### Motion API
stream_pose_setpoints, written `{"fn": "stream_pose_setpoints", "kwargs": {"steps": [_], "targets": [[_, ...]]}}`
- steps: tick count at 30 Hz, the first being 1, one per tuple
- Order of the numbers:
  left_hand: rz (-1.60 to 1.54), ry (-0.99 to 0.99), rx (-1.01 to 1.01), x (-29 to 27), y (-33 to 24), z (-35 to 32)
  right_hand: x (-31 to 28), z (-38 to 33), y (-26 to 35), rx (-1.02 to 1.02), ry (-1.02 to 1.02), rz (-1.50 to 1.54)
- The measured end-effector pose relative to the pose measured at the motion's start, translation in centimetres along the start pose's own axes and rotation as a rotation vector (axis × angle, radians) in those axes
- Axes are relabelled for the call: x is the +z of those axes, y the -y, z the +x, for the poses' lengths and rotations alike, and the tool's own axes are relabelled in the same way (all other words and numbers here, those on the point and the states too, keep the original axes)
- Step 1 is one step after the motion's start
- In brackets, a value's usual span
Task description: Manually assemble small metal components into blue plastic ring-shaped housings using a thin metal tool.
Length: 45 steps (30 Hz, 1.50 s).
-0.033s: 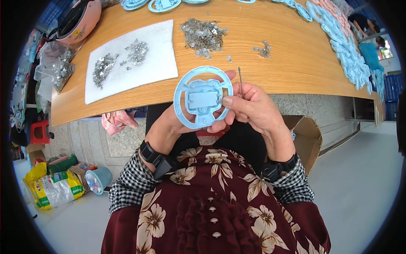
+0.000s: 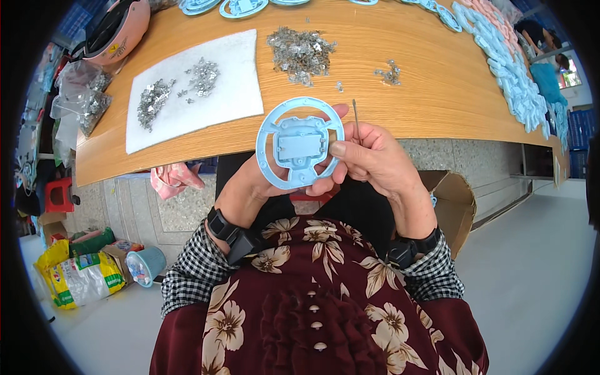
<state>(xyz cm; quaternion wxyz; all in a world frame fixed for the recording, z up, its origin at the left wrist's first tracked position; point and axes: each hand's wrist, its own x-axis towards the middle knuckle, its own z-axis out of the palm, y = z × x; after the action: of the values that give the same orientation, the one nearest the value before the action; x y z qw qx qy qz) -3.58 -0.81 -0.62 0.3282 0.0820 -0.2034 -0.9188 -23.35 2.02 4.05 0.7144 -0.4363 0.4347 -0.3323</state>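
Note:
A light blue plastic toy steering wheel [image 2: 300,147] is held up at the table's near edge, its inner side with a rectangular recess facing me. My left hand [image 2: 250,177] grips it from behind, with fingertips showing past its right rim. The thumb of my right hand [image 2: 382,159] presses near the right side of the wheel, where tiny metal bits show at the recess. Those same right fingers also hold a thin metal rod tool [image 2: 355,115], pointing up; its lower end is hidden. Whether the right thumb pinches a small clip too, I cannot tell.
Beyond the wheel lie a big heap of small metal clips [image 2: 300,53] and a smaller one [image 2: 391,74]. More clips rest on a white foam sheet [image 2: 206,115]. A pink helmet [image 2: 119,34] sits far left; blue plastic parts [image 2: 512,75] line the right side. A cardboard box [image 2: 459,209] stands below.

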Motion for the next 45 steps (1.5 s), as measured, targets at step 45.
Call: {"fn": "stream_pose_setpoints", "kwargs": {"steps": [45], "targets": [[0.948, -0.247, -0.517, -2.4, 2.5, -3.0, -19.2, -29.3, -35.6, 0.719, -0.98, -0.702]]}}
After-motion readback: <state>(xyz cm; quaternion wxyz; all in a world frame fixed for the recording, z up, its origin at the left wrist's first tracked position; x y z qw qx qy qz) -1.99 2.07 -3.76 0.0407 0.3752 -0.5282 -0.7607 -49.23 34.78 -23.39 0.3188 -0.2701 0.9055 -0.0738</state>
